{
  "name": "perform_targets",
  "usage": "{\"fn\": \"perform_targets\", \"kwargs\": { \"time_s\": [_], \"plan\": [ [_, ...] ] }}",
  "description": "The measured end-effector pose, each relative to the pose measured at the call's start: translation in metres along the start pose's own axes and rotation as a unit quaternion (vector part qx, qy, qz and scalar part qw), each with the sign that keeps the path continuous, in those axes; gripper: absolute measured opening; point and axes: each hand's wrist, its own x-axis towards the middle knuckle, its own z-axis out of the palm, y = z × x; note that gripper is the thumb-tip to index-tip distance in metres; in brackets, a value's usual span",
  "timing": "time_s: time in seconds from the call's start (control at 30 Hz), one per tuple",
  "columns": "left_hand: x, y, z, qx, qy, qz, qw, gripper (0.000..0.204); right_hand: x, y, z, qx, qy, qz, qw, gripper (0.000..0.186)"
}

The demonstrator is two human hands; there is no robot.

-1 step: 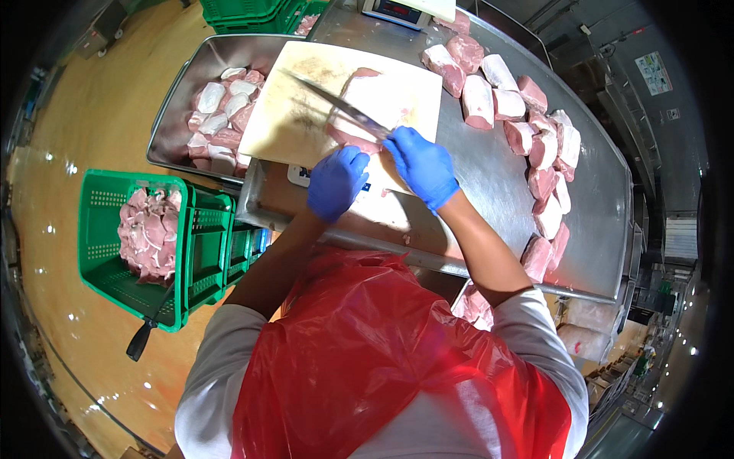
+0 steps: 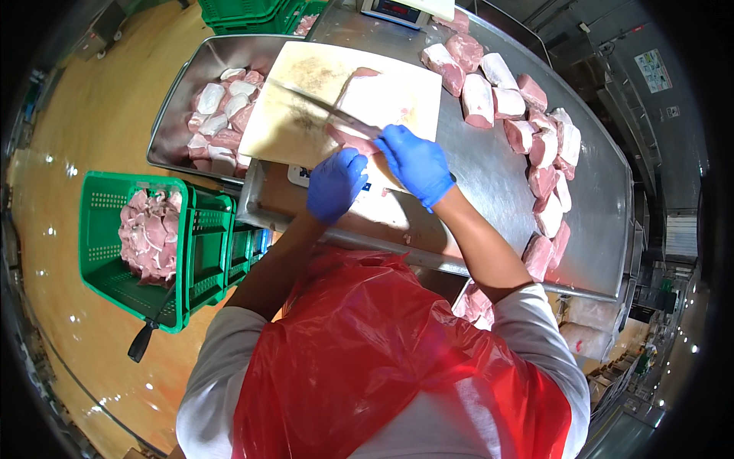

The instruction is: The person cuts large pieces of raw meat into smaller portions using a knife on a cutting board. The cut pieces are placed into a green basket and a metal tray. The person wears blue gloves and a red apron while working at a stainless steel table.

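Note:
A large piece of pork (image 2: 375, 98) with a pale fat top lies on a white cutting board (image 2: 287, 65). My right hand (image 2: 417, 164), in a blue glove, is wrapped round the handle of a long knife (image 2: 325, 105). The blade crosses over the pork and points to the upper left; whether it touches the meat I cannot tell. At the pork's near end, my left hand (image 2: 336, 183), also gloved in blue, has its fingers curled in and pinching the meat's edge. Its fingertips are partly hidden.
Several pork pieces (image 2: 479, 101) line the steel table (image 2: 489, 172) on the right. A steel tub (image 2: 164, 141) with cut pork adjoins the board's left. Lower left, a green crate (image 2: 99, 252) holds trimmings and a black-handled tool (image 2: 142, 340). A scale (image 2: 396, 11) stands at the far edge.
The knife has shifted slightly left and toward me, with its blade turned a little. My right hand has moved slightly left with it; my left hand has stayed nearly still.

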Motion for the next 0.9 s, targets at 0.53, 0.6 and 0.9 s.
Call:
{"fn": "perform_targets", "kwargs": {
  "time_s": [0.53,0.6,0.9],
  "plan": [
    [-0.08,-0.043,-0.139,0.08,0.285,-0.265,0.918,0.013,-0.114,0.126,-0.111,-0.154,-0.152,0.03,0.976,0.017],
    [-0.101,-0.056,-0.191,0.224,0.359,-0.385,0.82,0.016,-0.144,0.128,-0.076,-0.036,0.056,0.014,0.998,0.021],
    [0.025,-0.06,-0.159,0.104,0.066,-0.092,0.988,0.019,-0.063,0.014,-0.022,0.215,0.09,0.209,0.95,0.016]
  ]
}}
